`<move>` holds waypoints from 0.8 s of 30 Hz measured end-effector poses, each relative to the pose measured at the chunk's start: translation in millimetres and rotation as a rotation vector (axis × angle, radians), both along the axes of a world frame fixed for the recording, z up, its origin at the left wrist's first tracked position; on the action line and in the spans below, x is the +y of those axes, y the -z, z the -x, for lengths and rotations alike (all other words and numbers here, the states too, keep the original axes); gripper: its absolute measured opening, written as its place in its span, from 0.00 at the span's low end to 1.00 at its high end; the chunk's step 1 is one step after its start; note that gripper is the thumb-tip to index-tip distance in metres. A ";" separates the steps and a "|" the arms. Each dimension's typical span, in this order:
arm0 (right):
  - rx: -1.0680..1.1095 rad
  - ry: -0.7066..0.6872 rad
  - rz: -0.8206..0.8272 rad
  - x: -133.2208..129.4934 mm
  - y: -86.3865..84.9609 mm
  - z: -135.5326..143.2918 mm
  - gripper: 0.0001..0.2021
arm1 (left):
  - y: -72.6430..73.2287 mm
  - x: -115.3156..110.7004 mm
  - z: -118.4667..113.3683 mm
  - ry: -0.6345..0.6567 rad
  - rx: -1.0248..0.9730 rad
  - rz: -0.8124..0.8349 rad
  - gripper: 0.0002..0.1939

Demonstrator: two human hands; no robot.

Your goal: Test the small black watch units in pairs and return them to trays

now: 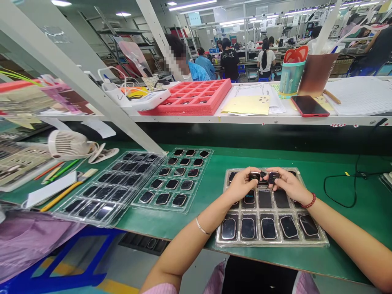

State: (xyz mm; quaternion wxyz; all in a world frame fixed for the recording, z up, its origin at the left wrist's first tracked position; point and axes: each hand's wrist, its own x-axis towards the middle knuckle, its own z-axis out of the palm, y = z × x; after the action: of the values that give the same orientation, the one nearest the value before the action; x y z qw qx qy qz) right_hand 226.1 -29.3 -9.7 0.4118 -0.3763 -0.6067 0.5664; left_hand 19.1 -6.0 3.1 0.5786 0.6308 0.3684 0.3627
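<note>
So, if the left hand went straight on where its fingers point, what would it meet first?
Probably the right hand or the watch it holds; the depth between is unclear.

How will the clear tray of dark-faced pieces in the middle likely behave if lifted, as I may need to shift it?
Probably a bit floppy: the tray looks like thin, moulded clear plastic. The pieces could slide out if it tips, since their pockets look shallow and uncovered. Their glossy faces may also be slippery and scratch easily.
</note>
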 end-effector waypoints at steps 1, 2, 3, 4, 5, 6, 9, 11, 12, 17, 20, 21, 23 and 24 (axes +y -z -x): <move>-0.017 -0.004 -0.010 -0.4 0.0 0.5 0.19 | 0.0 0.3 0.2 0.000 -0.006 0.001 0.15; -0.031 -0.010 -0.023 -0.9 -0.2 1.1 0.19 | 0.1 0.7 0.4 -0.006 -0.007 -0.003 0.15; -0.041 -0.018 -0.035 -1.4 -0.5 1.7 0.20 | 0.3 1.2 0.5 -0.018 -0.004 -0.011 0.16; -0.049 -0.026 -0.042 -1.9 -1.0 2.3 0.20 | 0.5 1.5 0.6 -0.028 -0.003 -0.018 0.17; -0.054 -0.031 -0.042 -2.3 -1.4 2.8 0.20 | 0.7 1.8 0.6 -0.031 -0.006 -0.018 0.18; -0.057 -0.034 -0.037 -2.6 -1.7 3.0 0.20 | 0.9 1.9 0.6 -0.027 -0.012 -0.011 0.18; -0.053 -0.024 -0.011 -2.1 -1.8 2.5 0.19 | 0.2 1.0 0.3 0.000 -0.038 0.010 0.17; -0.037 -0.008 -0.012 -1.4 -1.2 1.9 0.19 | -0.8 0.0 0.0 0.006 -0.038 0.006 0.18; -0.030 -0.002 -0.015 -1.1 -0.8 1.7 0.20 | -1.2 -0.4 0.0 0.009 -0.038 0.007 0.18; -0.049 -0.012 -0.018 -1.5 0.2 3.0 0.19 | -0.5 0.2 0.2 0.000 -0.015 -0.003 0.20; -0.051 -0.023 -0.033 -2.1 -0.1 3.5 0.19 | 0.0 0.8 0.5 -0.012 0.021 -0.030 0.23; -0.050 -0.026 -0.036 -2.0 -0.3 3.2 0.19 | -0.1 0.7 0.5 -0.008 0.020 -0.029 0.22; -0.054 -0.028 -0.032 -1.7 -0.5 2.5 0.18 | -0.4 0.4 0.4 0.006 0.000 -0.009 0.20; -0.055 -0.028 -0.026 -1.6 -0.5 2.2 0.17 | -0.5 0.3 0.3 0.013 -0.012 0.003 0.19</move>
State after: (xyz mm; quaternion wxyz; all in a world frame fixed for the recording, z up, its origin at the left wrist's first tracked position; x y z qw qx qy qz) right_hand 223.9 -30.8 -9.2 0.3918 -0.3778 -0.6305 0.5534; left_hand 18.7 -5.8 3.6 0.5842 0.6302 0.3610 0.3622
